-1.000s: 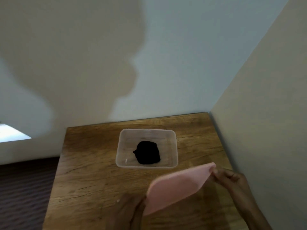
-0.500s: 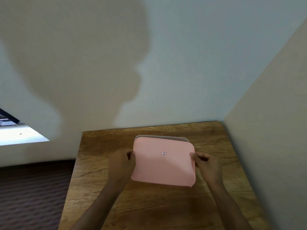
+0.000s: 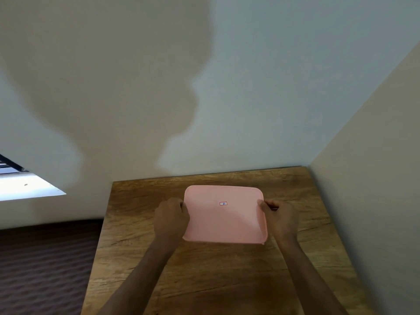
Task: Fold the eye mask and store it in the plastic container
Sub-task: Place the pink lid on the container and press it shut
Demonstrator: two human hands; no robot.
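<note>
Here we see the pink lid (image 3: 223, 220) lying flat over the plastic container, hiding it and the eye mask. Our left hand (image 3: 172, 218) has its grip closed on the lid's left edge, our right hand (image 3: 280, 218) closed on the right edge. All rests on the wooden surface (image 3: 141, 223) in the wall corner.

lid (image 3: 223, 214) now fully covers container, hidden
</note>
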